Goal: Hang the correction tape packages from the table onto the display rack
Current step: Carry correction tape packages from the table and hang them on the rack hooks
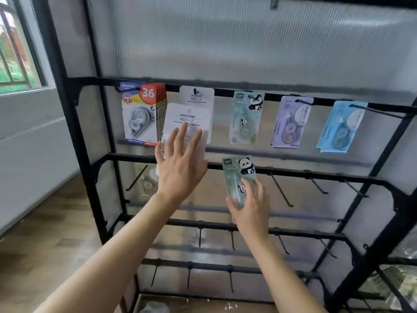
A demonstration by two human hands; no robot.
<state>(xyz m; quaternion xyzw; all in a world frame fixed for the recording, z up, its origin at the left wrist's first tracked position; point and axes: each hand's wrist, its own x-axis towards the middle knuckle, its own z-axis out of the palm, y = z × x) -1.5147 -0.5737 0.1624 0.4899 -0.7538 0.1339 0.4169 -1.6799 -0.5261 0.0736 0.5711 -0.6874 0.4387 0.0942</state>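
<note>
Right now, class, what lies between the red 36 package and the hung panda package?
In the head view, white JINUO packages, one partly behind the left hand.

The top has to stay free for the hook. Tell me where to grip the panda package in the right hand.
Grip the lower half of the panda package, coming from below, much as the right hand does. It stands upright with its header end up, and the hung panda package hangs by its top edge.
</note>
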